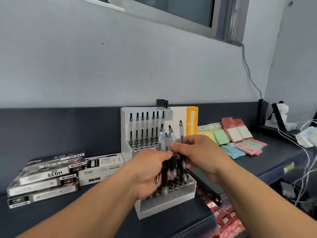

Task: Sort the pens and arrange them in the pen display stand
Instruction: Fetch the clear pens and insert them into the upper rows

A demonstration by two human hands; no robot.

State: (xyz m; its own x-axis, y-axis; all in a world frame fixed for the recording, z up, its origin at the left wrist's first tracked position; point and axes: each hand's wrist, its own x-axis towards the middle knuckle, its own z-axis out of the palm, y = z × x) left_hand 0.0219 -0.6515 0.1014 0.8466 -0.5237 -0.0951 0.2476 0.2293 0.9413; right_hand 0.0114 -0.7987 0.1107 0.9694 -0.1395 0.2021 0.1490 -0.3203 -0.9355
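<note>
Pens [171, 152]: bundle gripped in both hands, above the stand's front tray.
Left hand [147, 170]: fingers closed around lower barrels.
Right hand [199, 152]: fingers pinch upper barrels.
Stand [164, 200]: clear acrylic, mid-table; back row [145, 127] holds seven upright pens.
Boxes [49, 174]: table's left end, "HQ35" readable.

Pen display stand [164, 201]: middle rows hidden behind the left hand [147, 170], the right hand [200, 157] and the pen bundle [173, 162] they clasp. Bundle count unreadable, barrels overlap and blur. Print on the pen boxes [49, 176] left of the stand mostly too small to read. Red packets [226, 222] right of the stand cut off by the bottom edge.
</note>
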